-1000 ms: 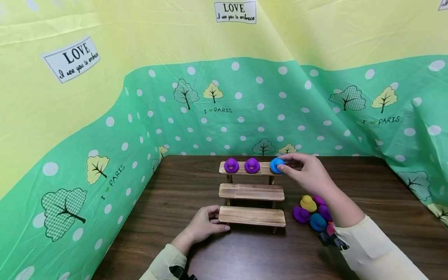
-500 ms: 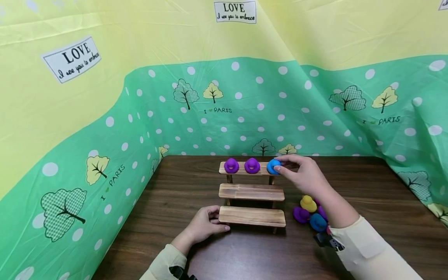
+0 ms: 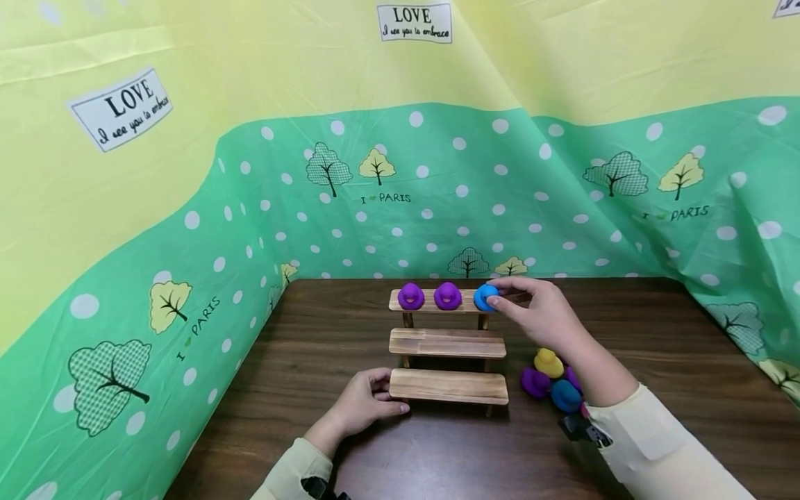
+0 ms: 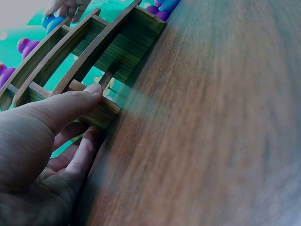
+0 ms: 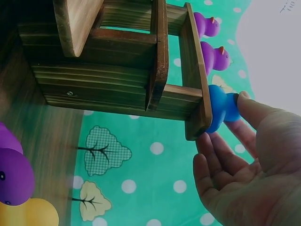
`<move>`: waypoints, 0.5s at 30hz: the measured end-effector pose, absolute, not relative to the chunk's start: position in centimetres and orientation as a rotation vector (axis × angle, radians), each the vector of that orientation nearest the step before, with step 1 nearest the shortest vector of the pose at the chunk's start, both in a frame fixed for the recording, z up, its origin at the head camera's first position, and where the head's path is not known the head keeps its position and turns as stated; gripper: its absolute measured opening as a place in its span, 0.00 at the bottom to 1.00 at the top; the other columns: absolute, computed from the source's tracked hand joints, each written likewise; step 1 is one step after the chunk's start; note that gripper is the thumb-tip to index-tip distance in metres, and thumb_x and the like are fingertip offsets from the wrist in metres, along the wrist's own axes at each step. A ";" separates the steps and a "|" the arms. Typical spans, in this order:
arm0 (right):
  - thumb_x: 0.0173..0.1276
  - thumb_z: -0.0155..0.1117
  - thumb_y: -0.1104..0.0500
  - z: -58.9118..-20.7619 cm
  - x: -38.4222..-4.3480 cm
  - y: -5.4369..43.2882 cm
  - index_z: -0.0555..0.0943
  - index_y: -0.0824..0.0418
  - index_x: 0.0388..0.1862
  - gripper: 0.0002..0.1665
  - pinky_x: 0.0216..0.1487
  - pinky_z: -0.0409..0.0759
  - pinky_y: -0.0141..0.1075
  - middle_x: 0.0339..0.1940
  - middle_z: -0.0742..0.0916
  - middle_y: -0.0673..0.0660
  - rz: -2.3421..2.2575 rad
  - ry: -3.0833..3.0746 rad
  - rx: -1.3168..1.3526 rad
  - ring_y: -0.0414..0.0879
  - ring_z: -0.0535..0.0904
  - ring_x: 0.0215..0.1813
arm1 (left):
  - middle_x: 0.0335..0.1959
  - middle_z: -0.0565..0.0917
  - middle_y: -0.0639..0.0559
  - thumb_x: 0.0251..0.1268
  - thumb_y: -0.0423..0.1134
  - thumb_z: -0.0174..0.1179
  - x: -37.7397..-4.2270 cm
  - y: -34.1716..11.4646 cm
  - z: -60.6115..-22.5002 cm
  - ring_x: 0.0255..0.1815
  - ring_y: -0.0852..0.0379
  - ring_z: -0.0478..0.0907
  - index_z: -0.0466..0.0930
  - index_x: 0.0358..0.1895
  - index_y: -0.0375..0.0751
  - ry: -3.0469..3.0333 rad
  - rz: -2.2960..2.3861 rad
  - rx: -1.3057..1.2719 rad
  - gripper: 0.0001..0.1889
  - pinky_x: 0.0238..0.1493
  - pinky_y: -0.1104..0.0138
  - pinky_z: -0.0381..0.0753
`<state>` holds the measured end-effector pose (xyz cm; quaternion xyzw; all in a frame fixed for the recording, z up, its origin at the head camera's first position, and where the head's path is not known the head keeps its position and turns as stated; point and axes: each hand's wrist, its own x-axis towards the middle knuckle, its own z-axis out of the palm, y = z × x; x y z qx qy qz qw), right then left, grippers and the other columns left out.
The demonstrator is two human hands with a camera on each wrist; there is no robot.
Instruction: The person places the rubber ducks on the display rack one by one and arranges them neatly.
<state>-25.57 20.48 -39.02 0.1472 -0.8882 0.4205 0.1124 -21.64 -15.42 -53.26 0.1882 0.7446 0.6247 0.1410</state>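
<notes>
A three-tier wooden shelf [image 3: 447, 386] stands on the dark table. Two purple rubber ducks, a left one [image 3: 410, 296] and a middle one [image 3: 447, 296], sit on its top tier. At that tier's right end my right hand [image 3: 544, 312] pinches a blue rubber duck [image 3: 484, 297] between thumb and fingers. The right wrist view shows the blue duck [image 5: 218, 109] resting on the board, thumb at its head. My left hand [image 3: 362, 401] grips the left end of the bottom tier; in the left wrist view its thumb [image 4: 80, 101] lies against the shelf's wooden leg, fingers behind.
Right of the shelf lies a cluster of ducks: a yellow duck [image 3: 548, 363], a purple duck [image 3: 535, 382], a blue duck [image 3: 566, 396] and others partly hidden by the right forearm. A patterned green and yellow cloth [image 3: 437, 173] hangs behind and beside the table [image 3: 437, 458].
My right hand has moved slightly left along the top tier with the blue duck, bringing it closer to the middle purple duck. The left hand has kept its hold on the shelf.
</notes>
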 end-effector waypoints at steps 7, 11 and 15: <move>0.73 0.70 0.41 -39.0 -25.4 20.7 0.86 0.53 0.61 0.25 0.38 0.87 0.37 0.54 0.90 0.55 1.229 -2.611 0.419 0.51 0.85 0.48 | 0.49 0.88 0.43 0.56 0.25 0.78 -21.6 -15.4 -53.3 0.50 0.53 0.87 0.81 0.59 0.29 2.158 1.800 0.545 0.26 0.55 0.65 0.88; 0.73 0.70 0.41 -38.9 -25.0 21.4 0.86 0.53 0.61 0.25 0.39 0.87 0.33 0.54 0.90 0.54 1.284 -2.572 0.412 0.51 0.85 0.51 | 0.49 0.88 0.42 0.56 0.25 0.78 -21.6 -15.4 -53.3 0.51 0.53 0.87 0.81 0.58 0.29 2.163 1.797 0.542 0.26 0.56 0.65 0.88; 0.75 0.69 0.43 -39.0 -24.5 22.8 0.86 0.54 0.60 0.23 0.39 0.86 0.31 0.51 0.90 0.53 1.260 -2.563 0.393 0.51 0.85 0.49 | 0.49 0.88 0.43 0.56 0.26 0.78 -21.6 -15.4 -53.2 0.51 0.53 0.87 0.81 0.58 0.29 2.173 1.791 0.537 0.25 0.56 0.65 0.88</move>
